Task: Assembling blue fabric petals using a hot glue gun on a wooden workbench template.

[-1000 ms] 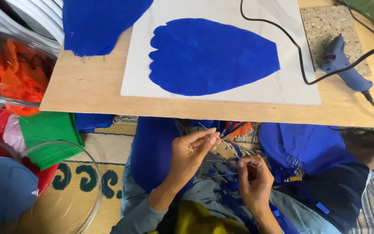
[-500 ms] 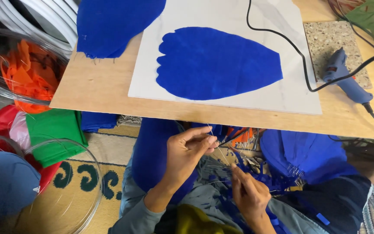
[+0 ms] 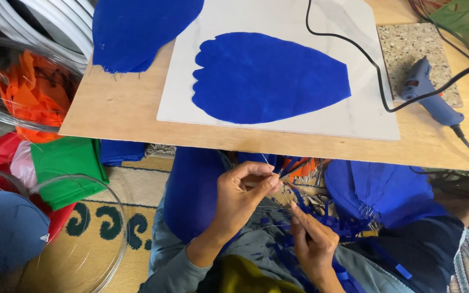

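My left hand point(image 3: 241, 192) is raised over my lap, its fingertips pinched on a thin needle or pin point(image 3: 267, 164) just below the table's edge. My right hand point(image 3: 311, 241) sits lower and to the right, fingers closed on a thin thread that is hard to make out, among blue fabric scraps point(image 3: 332, 222). On the wooden board point(image 3: 126, 116) above lies a white sheet point(image 3: 365, 122) with a large blue petal-shaped fabric piece point(image 3: 267, 78).
A blue glue gun point(image 3: 427, 92) with a black cord rests on a speckled tile at the right. Another blue fabric piece point(image 3: 137, 30) lies at the top left. Clear bowls hold orange scraps point(image 3: 28, 95) and a blue cap point(image 3: 6, 230). Green cloth point(image 3: 66, 163) lies on the patterned rug.
My right hand has dropped lower and away from the left, as if drawing the thread down. The view has shifted slightly, so the board sits further right.
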